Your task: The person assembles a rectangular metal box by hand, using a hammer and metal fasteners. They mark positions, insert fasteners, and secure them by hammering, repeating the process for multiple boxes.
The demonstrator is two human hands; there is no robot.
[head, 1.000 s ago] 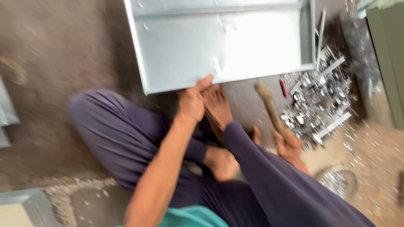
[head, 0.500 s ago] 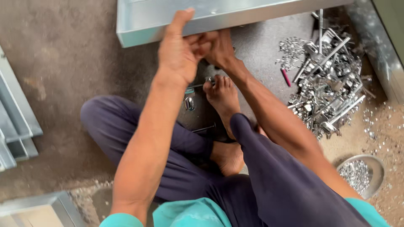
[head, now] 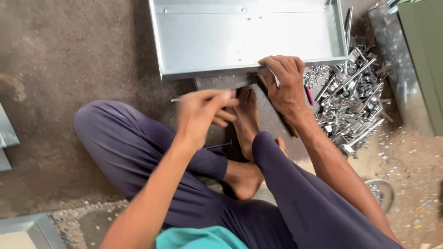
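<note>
- Fingers of the right hand (head: 286, 83) curl over the near rim of the metal tray (head: 244, 39), gripping it; the tray's long axis runs left to right.
- Left hand (head: 203, 113) hovers just short of that rim, fingers pinching a thin metal rod (head: 177, 99); the right hand is nearer.

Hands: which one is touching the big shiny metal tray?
The right hand. Its fingers rest on the near edge of the metal tray. The left hand is off the tray, lifted above the foot and holding a thin metal pin.
</note>
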